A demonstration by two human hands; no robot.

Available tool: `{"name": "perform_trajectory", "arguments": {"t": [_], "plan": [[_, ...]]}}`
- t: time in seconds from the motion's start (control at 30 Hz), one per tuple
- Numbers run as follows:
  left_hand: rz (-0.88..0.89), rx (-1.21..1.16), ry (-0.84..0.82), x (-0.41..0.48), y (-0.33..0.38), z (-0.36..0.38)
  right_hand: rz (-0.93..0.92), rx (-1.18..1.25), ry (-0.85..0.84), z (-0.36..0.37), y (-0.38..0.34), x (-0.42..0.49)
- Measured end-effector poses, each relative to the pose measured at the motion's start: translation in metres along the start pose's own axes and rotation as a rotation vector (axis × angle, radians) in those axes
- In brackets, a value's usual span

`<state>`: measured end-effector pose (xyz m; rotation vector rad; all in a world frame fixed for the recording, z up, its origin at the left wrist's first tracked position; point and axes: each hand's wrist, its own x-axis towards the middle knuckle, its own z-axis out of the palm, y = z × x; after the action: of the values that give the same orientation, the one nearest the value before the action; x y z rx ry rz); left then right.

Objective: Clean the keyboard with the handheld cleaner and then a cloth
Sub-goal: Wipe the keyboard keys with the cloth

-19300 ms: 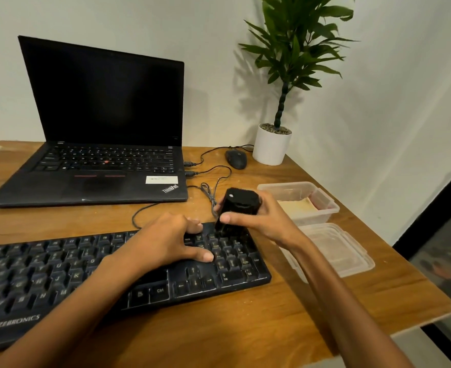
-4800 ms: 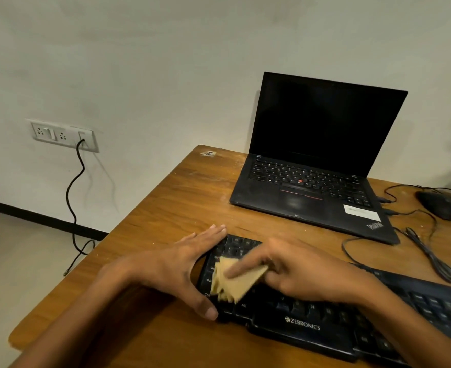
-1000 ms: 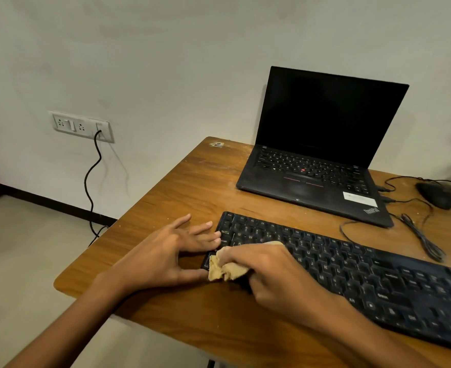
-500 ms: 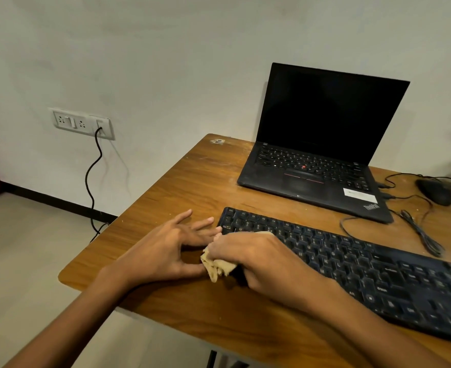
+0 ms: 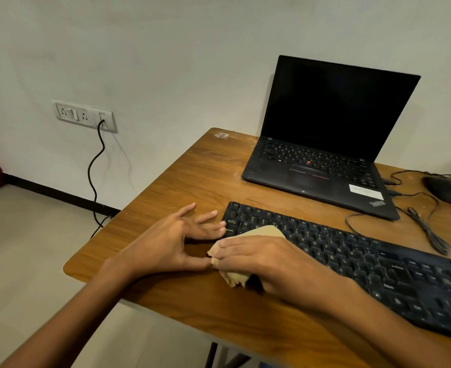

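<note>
A long black keyboard (image 5: pixel 365 256) lies across the wooden table (image 5: pixel 192 176), running from centre to the right edge of view. My right hand (image 5: pixel 261 258) grips a tan cloth (image 5: pixel 264 232) and presses it on the keyboard's left front corner; cloth bunches out below my fingers. My left hand (image 5: pixel 176 240) lies spread on the table just left of the keyboard, its fingertips touching the keyboard's left end. The handheld cleaner is out of view.
An open black laptop (image 5: pixel 322 155) stands behind the keyboard. A black mouse (image 5: pixel 443 188) and looped cables (image 5: pixel 429 229) lie at the right. The table's left corner is close to my left hand. A wall socket (image 5: pixel 85 115) with a hanging cord is at the left.
Over the last second my right hand slid the cloth along the keyboard's left end toward the front corner. My left hand stayed spread beside the keyboard.
</note>
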<state>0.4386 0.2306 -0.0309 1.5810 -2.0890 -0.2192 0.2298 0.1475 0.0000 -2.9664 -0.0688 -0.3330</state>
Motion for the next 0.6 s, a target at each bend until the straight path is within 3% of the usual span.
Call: {"name": "perform_trajectory", "arguments": {"t": [0.2, 0.4, 0.53, 0.6], "plan": [[-0.019, -0.016, 0.003, 0.002, 0.0, -0.001, 0.212, 0.12, 0.008, -0.022, 0.01, -0.039], [-0.017, 0.007, -0.004, 0.001, 0.002, -0.002, 0.185, 0.101, 0.05, -0.006, 0.0, -0.016], [-0.038, -0.004, -0.011, 0.001, 0.001, -0.003, 0.318, 0.289, -0.009, -0.022, 0.006, -0.046], [-0.045, 0.003, -0.025, 0.002, 0.002, -0.005, 0.418, 0.388, 0.043, -0.032, 0.013, -0.054]]}}
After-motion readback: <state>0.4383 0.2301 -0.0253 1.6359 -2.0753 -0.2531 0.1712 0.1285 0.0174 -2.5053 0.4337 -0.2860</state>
